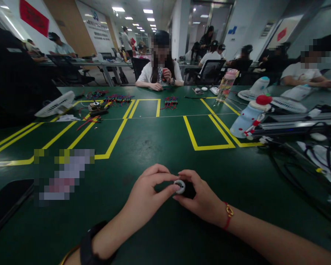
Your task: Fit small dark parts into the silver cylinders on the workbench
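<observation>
While a dark flat object [9, 206] lies at the near left edge of the green surface [143, 143], look farther back for a white fan [57, 105], then nearer again for a pixelated item [67, 175], its details masked. On to the red and dark wires [118, 99], bunched towards the far side! Across the way sits a co-worker [146, 73] in a white top, one hand raised. Front and centre, the left hand [151, 186], dark band at its wrist, pinches a small pale round piece [179, 186] between thumb and fingertips, over the surface. Right beside it, the right hand [202, 195], red bracelet at its wrist, curves its fingers about the piece's right side; touching or not, I can't tell! Farther right, a pink-lidded bottle [226, 86], then a blue bottle [245, 119] with a red top, and black cables [278, 167] looping near the edge.
</observation>
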`<state>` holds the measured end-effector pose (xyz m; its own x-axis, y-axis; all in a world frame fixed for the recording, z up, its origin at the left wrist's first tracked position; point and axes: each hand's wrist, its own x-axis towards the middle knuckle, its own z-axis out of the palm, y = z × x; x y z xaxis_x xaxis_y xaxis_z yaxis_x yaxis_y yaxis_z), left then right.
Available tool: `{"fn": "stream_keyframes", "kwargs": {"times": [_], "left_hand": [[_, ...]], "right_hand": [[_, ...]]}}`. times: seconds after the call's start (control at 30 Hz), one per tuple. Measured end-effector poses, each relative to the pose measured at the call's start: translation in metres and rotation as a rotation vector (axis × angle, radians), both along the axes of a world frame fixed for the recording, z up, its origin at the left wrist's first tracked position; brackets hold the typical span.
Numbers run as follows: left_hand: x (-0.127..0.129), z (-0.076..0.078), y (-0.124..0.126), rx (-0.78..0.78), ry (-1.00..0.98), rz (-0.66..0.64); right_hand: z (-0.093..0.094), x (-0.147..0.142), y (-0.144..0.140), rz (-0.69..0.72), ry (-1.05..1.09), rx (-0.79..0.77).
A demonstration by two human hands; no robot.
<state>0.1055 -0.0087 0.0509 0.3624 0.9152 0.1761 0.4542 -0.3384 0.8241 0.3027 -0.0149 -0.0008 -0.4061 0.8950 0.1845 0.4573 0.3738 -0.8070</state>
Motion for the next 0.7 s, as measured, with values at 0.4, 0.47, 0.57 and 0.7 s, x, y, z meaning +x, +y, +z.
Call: {"fn": "stream_keyframes", "kwargs": {"times": [0.4, 0.47, 0.57, 0.7], "left_hand": [[-0.013, -0.028, 0.002, -0.001, 0.251, 0.033], [-0.011, -0.037, 0.002, 0.001, 0.279, 0.03], [-0.013, -0.039, 0.001, -0.002, 0.28, 0.024], [-0.052, -0.028, 0.006, -0.068, 0.218, 0.085]], "right_hand": [[0.006, 0.006, 0.002, -0.009, -0.071, 0.067], [0.006, 0.004, 0.002, -0.016, -0.071, 0.072], [0.009, 0.009, 0.005, -0.061, -0.063, 0.063], [0.016, 0.063, 0.024, -0.332, -0.084, 0.073]]}}
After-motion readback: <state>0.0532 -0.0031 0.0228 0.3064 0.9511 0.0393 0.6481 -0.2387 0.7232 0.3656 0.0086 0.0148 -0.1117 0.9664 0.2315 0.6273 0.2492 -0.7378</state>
